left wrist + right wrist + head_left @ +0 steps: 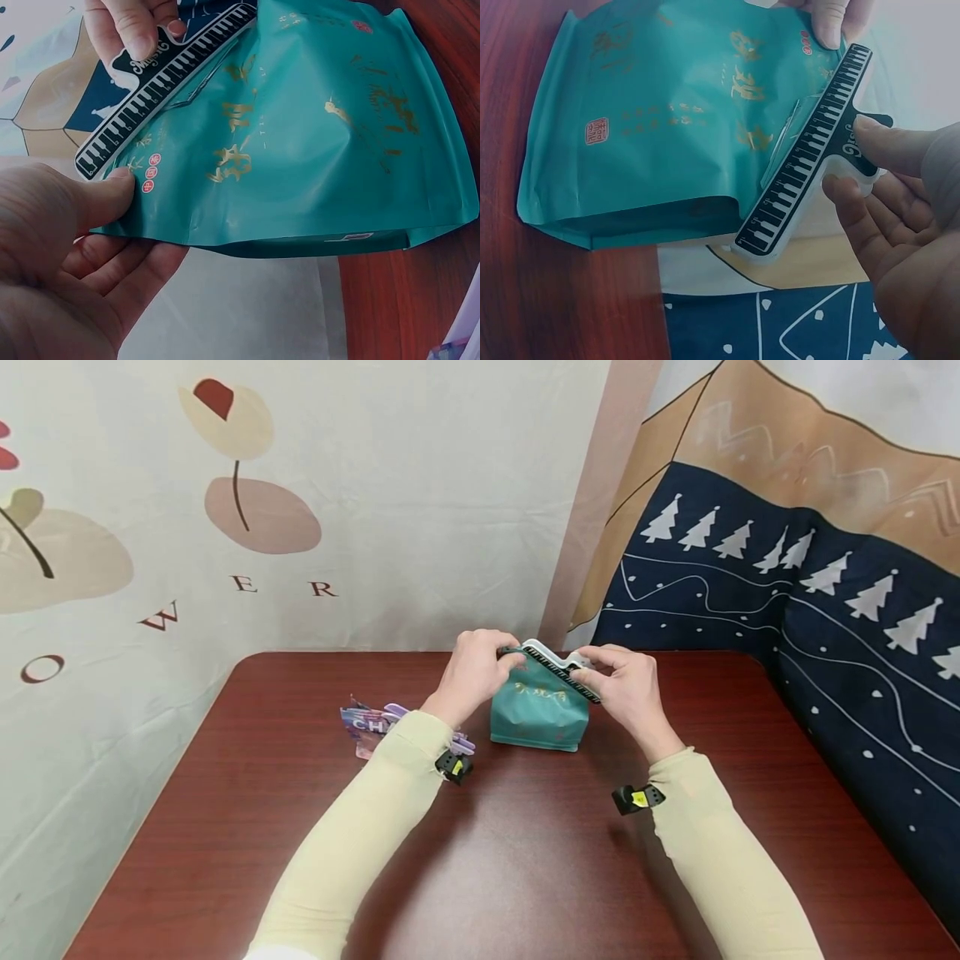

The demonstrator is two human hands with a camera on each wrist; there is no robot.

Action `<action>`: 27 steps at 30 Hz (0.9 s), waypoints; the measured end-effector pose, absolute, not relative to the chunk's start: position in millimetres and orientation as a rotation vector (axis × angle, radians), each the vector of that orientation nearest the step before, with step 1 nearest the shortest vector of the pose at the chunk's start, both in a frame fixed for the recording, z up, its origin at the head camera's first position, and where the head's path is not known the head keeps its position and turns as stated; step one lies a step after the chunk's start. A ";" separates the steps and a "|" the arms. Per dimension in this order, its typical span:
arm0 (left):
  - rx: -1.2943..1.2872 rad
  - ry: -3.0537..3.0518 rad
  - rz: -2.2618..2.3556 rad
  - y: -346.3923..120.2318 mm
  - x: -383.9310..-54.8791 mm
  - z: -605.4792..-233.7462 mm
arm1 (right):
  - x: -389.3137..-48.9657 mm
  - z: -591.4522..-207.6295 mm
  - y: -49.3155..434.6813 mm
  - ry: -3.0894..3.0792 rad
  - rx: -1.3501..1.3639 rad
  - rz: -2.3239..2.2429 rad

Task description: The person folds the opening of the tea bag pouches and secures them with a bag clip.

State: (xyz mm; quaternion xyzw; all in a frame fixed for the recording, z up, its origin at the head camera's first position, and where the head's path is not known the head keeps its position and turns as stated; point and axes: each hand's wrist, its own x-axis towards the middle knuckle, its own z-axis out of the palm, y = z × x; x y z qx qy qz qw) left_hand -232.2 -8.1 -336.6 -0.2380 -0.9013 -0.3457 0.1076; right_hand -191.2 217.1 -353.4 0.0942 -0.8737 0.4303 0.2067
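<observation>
A teal pouch (pixel 538 717) with gold lettering stands upright on the table. My left hand (pixel 472 670) pinches its top left corner between thumb and fingers, seen close up in the left wrist view. A bag clip (pixel 810 154) with a black-and-white piano-key pattern lies slantwise along the pouch's top edge, its right end lower in the head view. My right hand (pixel 628 687) grips the clip's handle between thumb and fingers. Whether the jaws have the pouch's edge between them is hard to tell. A thin fold line shows on the pouch just under the clip.
Left of the pouch lies a purple and pink packet (pixel 362 723) marked "CH", with lilac clip-like pieces (pixel 463 745) beside it, partly hidden by my left forearm. The red-brown table (pixel 517 868) meets a printed cloth (pixel 420 568) at the back and a navy one (pixel 847 693) at the right.
</observation>
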 end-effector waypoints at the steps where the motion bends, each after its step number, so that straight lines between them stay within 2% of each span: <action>1: -0.697 -2.654 -1.017 -8.5 -232.1 -336.8 | -191.4 -353.3 216.6 -2.433 0.263 1.202; 17: -0.685 -2.706 -1.027 -15.6 -229.5 -335.0 | -193.1 -352.8 216.3 -2.493 0.268 1.227; 27: -0.789 -2.789 -0.944 -28.4 -224.5 -321.7 | -188.9 -343.9 222.8 -2.556 0.363 1.202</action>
